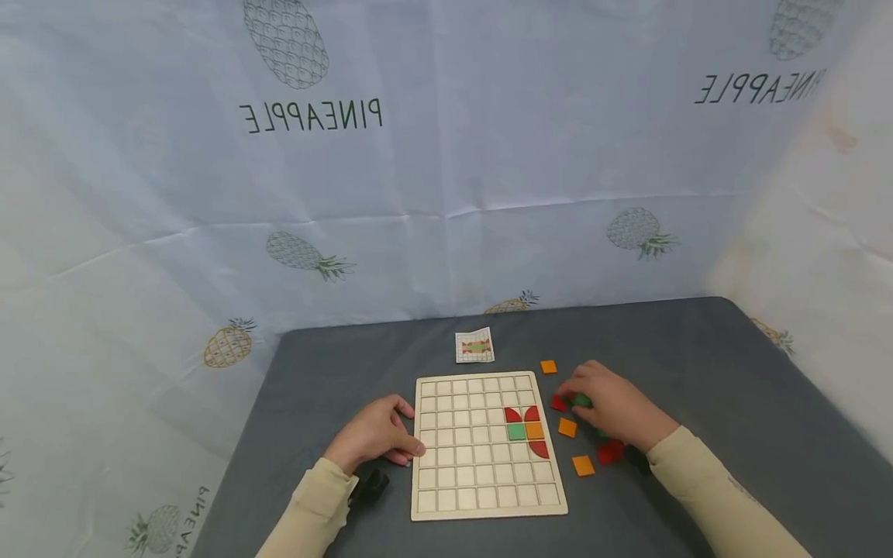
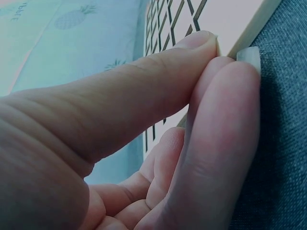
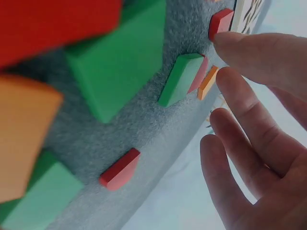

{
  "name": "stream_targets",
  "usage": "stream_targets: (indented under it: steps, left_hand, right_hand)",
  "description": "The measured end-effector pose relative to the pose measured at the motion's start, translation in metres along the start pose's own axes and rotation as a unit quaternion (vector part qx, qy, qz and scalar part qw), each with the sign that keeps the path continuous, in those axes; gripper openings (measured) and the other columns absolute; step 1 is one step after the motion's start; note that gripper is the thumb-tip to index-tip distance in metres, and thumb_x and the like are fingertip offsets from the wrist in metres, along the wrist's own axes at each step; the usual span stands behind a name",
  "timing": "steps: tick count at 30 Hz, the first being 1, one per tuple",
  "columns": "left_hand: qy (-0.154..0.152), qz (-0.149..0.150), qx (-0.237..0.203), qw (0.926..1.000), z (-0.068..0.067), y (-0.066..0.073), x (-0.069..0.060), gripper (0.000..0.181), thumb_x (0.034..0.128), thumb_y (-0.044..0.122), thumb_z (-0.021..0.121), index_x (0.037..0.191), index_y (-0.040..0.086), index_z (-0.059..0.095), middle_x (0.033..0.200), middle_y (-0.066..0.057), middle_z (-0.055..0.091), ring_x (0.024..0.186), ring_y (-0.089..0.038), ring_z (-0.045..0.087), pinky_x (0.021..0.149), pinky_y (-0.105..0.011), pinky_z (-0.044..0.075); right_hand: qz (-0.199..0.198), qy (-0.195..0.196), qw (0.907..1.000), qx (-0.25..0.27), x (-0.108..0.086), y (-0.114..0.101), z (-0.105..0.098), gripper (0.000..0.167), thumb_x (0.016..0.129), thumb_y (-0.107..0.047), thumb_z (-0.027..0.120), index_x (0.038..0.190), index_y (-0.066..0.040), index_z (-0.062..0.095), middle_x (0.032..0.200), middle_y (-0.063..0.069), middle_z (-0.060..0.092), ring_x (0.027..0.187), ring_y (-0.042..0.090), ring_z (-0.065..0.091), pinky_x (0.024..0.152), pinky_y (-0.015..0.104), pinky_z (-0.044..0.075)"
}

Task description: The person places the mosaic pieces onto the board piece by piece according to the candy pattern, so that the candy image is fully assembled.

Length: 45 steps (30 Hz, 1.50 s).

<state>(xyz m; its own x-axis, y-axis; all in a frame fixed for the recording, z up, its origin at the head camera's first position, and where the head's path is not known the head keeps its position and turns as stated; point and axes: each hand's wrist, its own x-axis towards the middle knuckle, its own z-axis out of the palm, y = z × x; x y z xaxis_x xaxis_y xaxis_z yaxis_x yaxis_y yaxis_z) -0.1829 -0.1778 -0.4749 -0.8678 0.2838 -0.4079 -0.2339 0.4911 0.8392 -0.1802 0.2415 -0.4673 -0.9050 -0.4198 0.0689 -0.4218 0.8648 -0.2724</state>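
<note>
1. L hand [image 1: 374,434]: thumb on top & forefinger at the side pinch the left rim of the grid board [image 1: 480,453]; in the L wrist view these two close on the pale edge, other fingers curled nr the palm.
2. Grid board: lies flat on the grey table [image 1: 335,387], btwn both hands; pale wood w/ square cells.
3. Pcs set in cells, right side of board: green square [image 1: 515,432], just left of & touching orange square [image 1: 534,431]; a red quarter-round [image 1: 512,415] above the green, another [image 1: 532,414] above the orange, a third [image 1: 538,449] below the orange.
4. R hand [image 1: 614,399]: right of board, over loose pcs; fingers apart & slightly bent in the R wrist view, one fingertip at a small red pc [image 1: 557,403] nr the board edge; can't tell if it presses.
5. Loose green pc [image 1: 581,400]: partly under R hand. Larger red patch [image 1: 610,452]: by R wrist, partly hidden; no. of pcs unclear.
6. Loose orange squares: one [image 1: 549,366] off the board's upper right corner, two [image 1: 567,427] [image 1: 583,465] along its right side.
7. Pattern card [image 1: 475,346]: beyond board's far edge, w/ printed red & green figure on a grid.
8. Backdrop: white cloth [image 1: 418,170] w/ pineapple drawings & mirrored lettering.
</note>
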Motion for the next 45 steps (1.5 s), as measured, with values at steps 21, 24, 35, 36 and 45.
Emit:
stream_targets:
  steps: [21,24,35,36,45]
  left_hand:
    - [0.007,-0.006,0.006,0.9999,0.009,0.002,0.001,0.060,0.0761,0.004,0.098,0.122,0.001,0.059,0.090,-0.017,0.065,0.064,-0.020,0.074,0.063,-0.038,0.068]
    - [0.006,-0.008,0.006,0.9999,0.009,0.000,0.002,0.060,0.0762,0.004,0.098,0.122,0.001,0.059,0.090,-0.017,0.065,0.064,-0.020,0.074,0.063,-0.038,0.068]
    - [0.004,0.000,0.009,1.0000,0.002,-0.002,0.000,0.061,0.0777,0.005,0.097,0.125,0.001,0.060,0.091,-0.017,0.064,0.066,-0.022,0.075,0.064,-0.039,0.068]
    - [0.004,0.001,0.009,1.0000,0.002,-0.002,0.000,0.061,0.0778,0.005,0.097,0.126,0.001,0.060,0.090,-0.017,0.064,0.066,-0.022,0.075,0.064,-0.039,0.068]
    - [0.008,-0.005,0.009,0.9999,0.002,0.000,0.001,0.060,0.0774,0.005,0.097,0.125,0.002,0.060,0.091,-0.017,0.064,0.066,-0.022,0.075,0.064,-0.039,0.068]
  right_hand:
    - [-0.014,-0.026,0.9995,0.010,0.008,0.005,0.007,0.015,0.090,-0.022,0.091,0.100,-0.029,0.082,0.106,-0.011,0.064,0.106,0.014,0.054,0.086,0.034,0.063]
    - [-0.015,-0.027,0.9995,0.006,0.009,0.006,0.008,0.014,0.090,-0.024,0.091,0.097,-0.030,0.081,0.106,-0.011,0.065,0.107,0.015,0.055,0.087,0.035,0.063]
    - [-0.023,0.000,0.9994,0.026,0.004,-0.021,0.005,0.016,0.089,-0.025,0.092,0.102,-0.028,0.083,0.105,-0.013,0.066,0.106,0.013,0.059,0.086,0.033,0.064]
    - [-0.032,0.001,0.9990,0.030,0.004,-0.026,0.006,0.017,0.088,-0.024,0.092,0.102,-0.027,0.083,0.104,-0.013,0.066,0.106,0.012,0.059,0.085,0.031,0.064]
    - [-0.100,0.005,0.9933,0.058,-0.002,-0.062,0.014,0.016,0.086,-0.018,0.094,0.096,-0.021,0.082,0.098,-0.010,0.066,0.098,0.009,0.055,0.070,0.021,0.056]
